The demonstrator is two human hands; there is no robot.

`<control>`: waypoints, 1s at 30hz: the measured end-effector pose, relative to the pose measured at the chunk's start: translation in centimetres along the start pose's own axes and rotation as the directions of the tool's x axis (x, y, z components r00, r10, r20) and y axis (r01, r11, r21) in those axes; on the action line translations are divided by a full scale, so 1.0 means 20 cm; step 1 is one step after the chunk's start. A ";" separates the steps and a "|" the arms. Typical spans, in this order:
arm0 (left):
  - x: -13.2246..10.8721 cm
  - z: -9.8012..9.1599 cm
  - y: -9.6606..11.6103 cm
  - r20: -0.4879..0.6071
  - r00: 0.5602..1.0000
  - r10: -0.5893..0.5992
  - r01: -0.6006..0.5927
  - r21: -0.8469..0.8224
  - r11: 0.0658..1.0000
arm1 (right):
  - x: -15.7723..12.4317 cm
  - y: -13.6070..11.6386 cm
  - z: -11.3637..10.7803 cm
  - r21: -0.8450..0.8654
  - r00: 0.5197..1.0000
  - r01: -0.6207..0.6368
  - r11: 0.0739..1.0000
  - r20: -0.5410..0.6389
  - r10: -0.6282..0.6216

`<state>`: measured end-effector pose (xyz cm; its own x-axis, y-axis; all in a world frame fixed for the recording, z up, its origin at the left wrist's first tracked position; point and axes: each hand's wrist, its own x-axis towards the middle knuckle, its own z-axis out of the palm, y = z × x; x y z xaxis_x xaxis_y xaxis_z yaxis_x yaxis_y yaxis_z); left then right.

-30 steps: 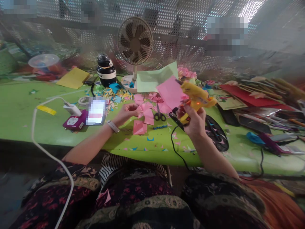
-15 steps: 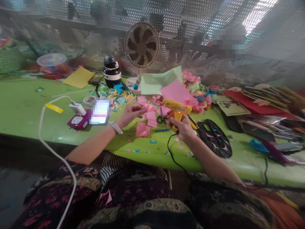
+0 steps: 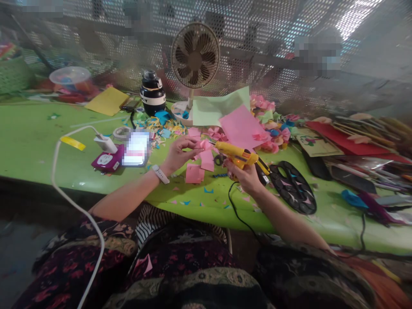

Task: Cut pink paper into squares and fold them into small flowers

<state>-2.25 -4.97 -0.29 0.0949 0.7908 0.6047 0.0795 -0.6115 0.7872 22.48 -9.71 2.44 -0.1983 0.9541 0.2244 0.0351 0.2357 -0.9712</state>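
Observation:
My right hand (image 3: 246,174) is wrapped around the handle of a yellow glue gun (image 3: 236,152), whose small light glows orange. Its nozzle points left and meets or nearly meets a pink paper piece (image 3: 203,146). That piece is pinched in the fingertips of my left hand (image 3: 182,152); its exact shape is partly hidden. Below it, pink paper squares (image 3: 194,173) lie on the green table (image 3: 174,193). Dark-handled scissors (image 3: 219,160) rest behind the glue gun, partly covered. A black cord (image 3: 232,201) runs from the gun over the table's front edge.
A phone (image 3: 136,148) and a purple power adapter (image 3: 107,161) lie left of my left hand. Behind stand a fan (image 3: 195,56) and a black bottle (image 3: 152,94). A black palette (image 3: 292,189) sits right of my right hand. A white cable (image 3: 77,204) hangs over the left edge.
The glue gun has turned level and its nozzle has come left to the pink paper piece. My left hand keeps its pinch. The view has shifted slightly.

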 end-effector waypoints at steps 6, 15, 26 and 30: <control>-0.01 0.01 0.01 -0.051 0.990 0.132 -0.125 0.109 0.986 | -0.01 0.03 0.01 -0.044 1.000 0.018 0.999 0.017 -0.017; -0.01 0.02 0.03 -0.027 0.987 0.156 -0.153 0.079 0.985 | -0.01 0.02 0.04 -0.056 0.998 0.070 0.996 0.007 -0.070; -0.02 0.03 0.03 0.003 0.985 0.173 -0.173 0.041 0.984 | -0.01 0.01 0.05 -0.047 0.998 0.056 0.997 -0.020 -0.057; -0.02 0.03 0.05 -0.001 0.987 0.159 -0.159 0.032 0.987 | -0.01 0.00 0.05 -0.069 0.999 0.051 0.996 -0.007 -0.051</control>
<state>-1.56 -5.87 0.14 0.1051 0.6837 0.7222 0.0949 -0.7298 0.6771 21.47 -10.20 2.36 -0.1926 0.9421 0.2743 0.0926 0.2958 -0.9508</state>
